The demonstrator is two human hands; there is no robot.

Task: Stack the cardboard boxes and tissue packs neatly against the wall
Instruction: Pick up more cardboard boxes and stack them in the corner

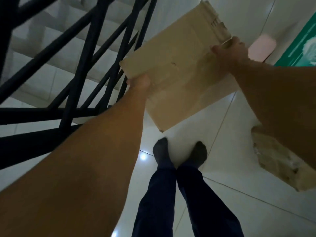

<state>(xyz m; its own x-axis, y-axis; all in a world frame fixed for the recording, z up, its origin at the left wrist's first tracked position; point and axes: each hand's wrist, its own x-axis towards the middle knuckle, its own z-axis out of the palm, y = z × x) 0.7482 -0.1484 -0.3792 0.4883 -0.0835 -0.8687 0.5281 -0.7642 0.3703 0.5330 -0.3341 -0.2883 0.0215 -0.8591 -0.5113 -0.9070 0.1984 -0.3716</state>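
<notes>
A large flattened brown cardboard box [179, 65] is held up in front of me, tilted, its lower corner hanging just above the white tiled floor. My left hand [139, 82] grips its left edge beside the railing. My right hand [230, 50] grips its upper right edge. A second, crumpled cardboard box [273, 158] lies on the floor at the right, partly hidden behind my right forearm. A pink tissue pack [261, 47] and a green printed pack [301, 43] sit at the upper right, past my right hand.
A black metal stair railing [71, 82] fills the left side, with white steps [51, 53] going down behind it. My two feet in dark socks [179, 153] stand on the glossy white floor [230, 125] below the held box.
</notes>
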